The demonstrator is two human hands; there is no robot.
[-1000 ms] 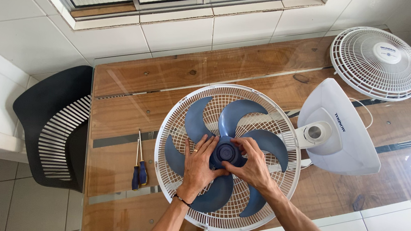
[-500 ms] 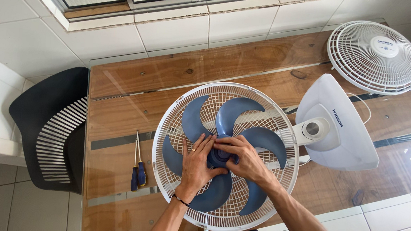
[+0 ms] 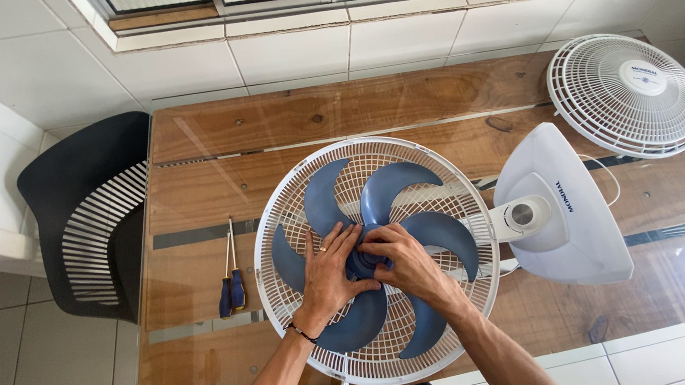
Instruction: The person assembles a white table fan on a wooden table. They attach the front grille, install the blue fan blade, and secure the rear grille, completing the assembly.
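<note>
1. A white fan (image 3: 378,262) lies on its back on a glass-topped wooden table (image 3: 299,123), its rear grille (image 3: 292,205) facing up and its blue blade (image 3: 388,190) sitting inside that grille.
2. The left hand (image 3: 327,278) rests flat on the blade, fingers spread fairly wide and pointing toward 12 o'clock; its thumb presses against the dark blue hub cap (image 3: 367,262) at the blade's centre.
3. The right hand (image 3: 406,262) comes in from 4 o'clock and curls over the hub cap, fingers narrowly closed around its top edge, so most of the cap is hidden.
4. The hub cap sits between the two hands at the middle of the grille, touched by both.
5. The fan's white base (image 3: 576,213) lies at 3 o'clock of the grille, joined to it by the neck with a round knob (image 3: 522,214).
6. A loose front grille (image 3: 628,94) rests at 2 o'clock, near the table's far corner, well apart from the hands.
7. Two screwdrivers (image 3: 232,278) with blue handles lie side by side at 9 o'clock, just outside the grille's rim.
8. A black chair (image 3: 82,194) stands beyond the table's edge at 9 o'clock.
</note>
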